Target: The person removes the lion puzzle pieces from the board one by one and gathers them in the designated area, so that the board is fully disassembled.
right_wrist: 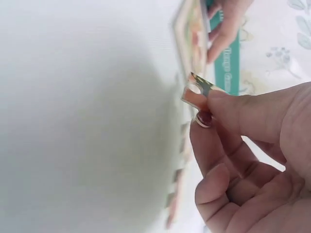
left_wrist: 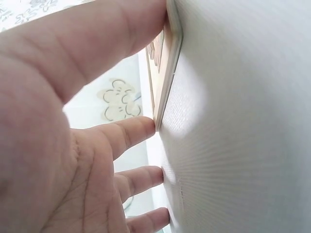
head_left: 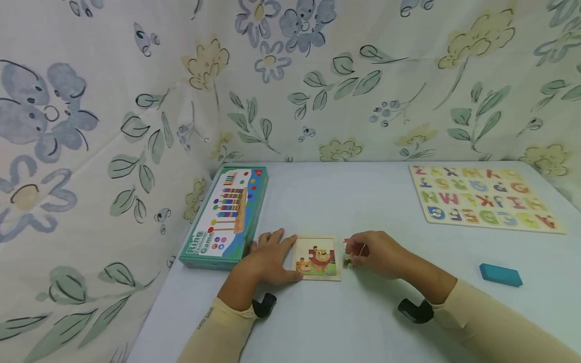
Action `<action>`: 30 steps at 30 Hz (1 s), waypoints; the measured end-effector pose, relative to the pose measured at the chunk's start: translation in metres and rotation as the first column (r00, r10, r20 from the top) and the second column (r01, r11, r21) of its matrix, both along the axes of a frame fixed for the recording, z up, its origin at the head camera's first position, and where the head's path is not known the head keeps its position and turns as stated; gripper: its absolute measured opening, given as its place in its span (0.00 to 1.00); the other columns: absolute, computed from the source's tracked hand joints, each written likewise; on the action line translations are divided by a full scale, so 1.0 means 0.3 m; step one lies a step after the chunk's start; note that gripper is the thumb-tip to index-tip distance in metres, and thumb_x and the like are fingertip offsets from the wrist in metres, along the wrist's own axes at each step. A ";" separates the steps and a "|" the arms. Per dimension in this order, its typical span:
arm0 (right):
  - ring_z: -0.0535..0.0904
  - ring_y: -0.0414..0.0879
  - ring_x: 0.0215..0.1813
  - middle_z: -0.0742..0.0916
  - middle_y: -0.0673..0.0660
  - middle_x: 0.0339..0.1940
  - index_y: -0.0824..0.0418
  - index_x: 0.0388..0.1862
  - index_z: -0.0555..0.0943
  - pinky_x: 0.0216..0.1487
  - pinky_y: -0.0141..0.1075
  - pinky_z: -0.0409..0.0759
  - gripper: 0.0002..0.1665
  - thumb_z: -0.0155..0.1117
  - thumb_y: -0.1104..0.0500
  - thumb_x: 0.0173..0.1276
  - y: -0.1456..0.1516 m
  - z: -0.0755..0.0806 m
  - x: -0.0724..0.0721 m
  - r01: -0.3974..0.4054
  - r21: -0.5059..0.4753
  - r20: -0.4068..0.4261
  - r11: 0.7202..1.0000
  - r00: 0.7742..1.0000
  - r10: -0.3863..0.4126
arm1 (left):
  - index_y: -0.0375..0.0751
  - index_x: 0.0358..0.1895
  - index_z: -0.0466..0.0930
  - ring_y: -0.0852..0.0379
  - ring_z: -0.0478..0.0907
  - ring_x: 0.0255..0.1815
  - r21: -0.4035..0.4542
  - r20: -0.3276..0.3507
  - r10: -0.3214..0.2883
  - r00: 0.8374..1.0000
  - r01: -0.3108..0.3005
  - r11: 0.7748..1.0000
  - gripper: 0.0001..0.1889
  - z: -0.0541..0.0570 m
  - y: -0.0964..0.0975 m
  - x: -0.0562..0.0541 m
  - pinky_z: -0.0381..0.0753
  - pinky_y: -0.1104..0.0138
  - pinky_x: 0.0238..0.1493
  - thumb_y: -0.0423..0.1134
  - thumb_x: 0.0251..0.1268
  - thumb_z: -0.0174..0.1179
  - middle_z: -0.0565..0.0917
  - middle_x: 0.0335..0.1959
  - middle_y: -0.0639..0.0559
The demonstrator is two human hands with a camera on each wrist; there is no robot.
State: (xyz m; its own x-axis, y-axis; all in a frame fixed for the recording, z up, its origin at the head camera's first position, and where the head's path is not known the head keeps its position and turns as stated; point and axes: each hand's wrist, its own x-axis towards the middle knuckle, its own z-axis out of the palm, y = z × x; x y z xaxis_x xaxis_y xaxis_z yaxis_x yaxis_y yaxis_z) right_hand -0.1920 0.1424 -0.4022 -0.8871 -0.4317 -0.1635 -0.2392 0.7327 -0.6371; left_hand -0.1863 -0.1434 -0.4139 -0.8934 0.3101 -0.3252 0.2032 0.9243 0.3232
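My right hand (head_left: 380,255) pinches one puzzle piece (right_wrist: 196,99) between thumb and finger, just right of the puzzle tray (head_left: 303,244). I judge it light, thin and stiff, probably wooden, and liable to flick loose if squeezed off-centre; I'd take it by opposite edges, sparing the narrow tip beside the notch, which might chip. My left hand (head_left: 271,259) is spread wide, thumb and forefinger at the tray's left corners. I count one tray, one ring-game box (head_left: 247,201) to the left, one alphabet board (head_left: 557,229) far right and one blue block (head_left: 500,275) nearer right. The loose pieces (head_left: 347,263) beside the tray are too hidden to count.
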 end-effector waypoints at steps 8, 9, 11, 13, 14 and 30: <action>0.76 0.42 0.37 0.84 0.45 0.32 0.53 0.38 0.86 0.39 0.34 0.78 0.08 0.72 0.67 0.65 0.004 -0.045 0.013 0.019 0.053 -0.026 0.998 1.000 -0.017 | 0.57 0.81 0.59 0.35 0.48 0.81 0.011 -0.007 0.003 1.000 -0.003 1.000 0.49 -0.008 -0.016 0.000 0.49 0.32 0.76 0.62 0.57 0.70 0.53 0.83 0.45; 0.76 0.42 0.38 0.84 0.45 0.32 0.54 0.38 0.87 0.40 0.34 0.79 0.08 0.72 0.67 0.65 0.002 -0.048 0.014 0.019 0.058 -0.039 0.998 0.999 -0.017 | 0.57 0.81 0.58 0.35 0.48 0.81 0.011 -0.007 0.004 1.000 -0.004 1.000 0.49 -0.010 -0.017 0.000 0.49 0.32 0.76 0.62 0.57 0.70 0.53 0.83 0.45; 0.77 0.41 0.39 0.84 0.45 0.34 0.54 0.38 0.87 0.41 0.35 0.80 0.08 0.72 0.67 0.65 -0.001 -0.052 0.016 0.018 0.063 -0.054 0.998 0.998 -0.014 | 0.57 0.81 0.58 0.35 0.48 0.81 0.012 -0.005 0.005 1.000 -0.005 1.000 0.49 -0.012 -0.017 -0.002 0.49 0.33 0.76 0.62 0.57 0.70 0.52 0.84 0.45; 0.77 0.42 0.40 0.84 0.45 0.35 0.54 0.38 0.88 0.43 0.35 0.81 0.09 0.72 0.67 0.65 -0.003 -0.053 0.017 0.017 0.070 -0.061 0.997 0.998 -0.013 | 0.57 0.81 0.58 0.35 0.48 0.81 0.013 -0.006 0.005 1.000 -0.005 1.000 0.49 -0.015 -0.017 -0.003 0.49 0.32 0.76 0.63 0.57 0.70 0.52 0.84 0.45; 0.77 0.42 0.40 0.84 0.46 0.35 0.54 0.38 0.88 0.43 0.35 0.81 0.09 0.72 0.67 0.64 -0.004 -0.053 0.017 0.017 0.075 -0.061 0.997 0.998 -0.013 | 0.57 0.81 0.58 0.35 0.48 0.81 0.013 -0.007 0.004 1.000 -0.004 1.000 0.49 -0.015 -0.016 -0.004 0.49 0.33 0.76 0.63 0.57 0.70 0.52 0.84 0.45; 0.79 0.47 0.48 0.82 0.54 0.49 0.55 0.54 0.84 0.53 0.46 0.81 0.22 0.77 0.52 0.62 -0.181 -0.027 -0.028 -0.054 0.168 -0.117 0.984 0.990 0.074 | 0.58 0.81 0.59 0.35 0.48 0.81 0.004 -0.004 -0.006 1.000 0.006 1.000 0.49 -0.008 -0.001 -0.005 0.49 0.33 0.76 0.64 0.57 0.69 0.53 0.84 0.46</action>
State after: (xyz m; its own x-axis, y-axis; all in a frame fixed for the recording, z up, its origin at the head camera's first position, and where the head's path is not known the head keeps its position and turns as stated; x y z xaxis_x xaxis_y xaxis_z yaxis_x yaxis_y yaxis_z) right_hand -0.2004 0.0882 -0.4102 -0.8760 -0.4649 -0.1286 -0.3579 0.8051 -0.4729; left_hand -0.1879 -0.1436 -0.4163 -0.8927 0.3167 -0.3207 0.2098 0.9217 0.3263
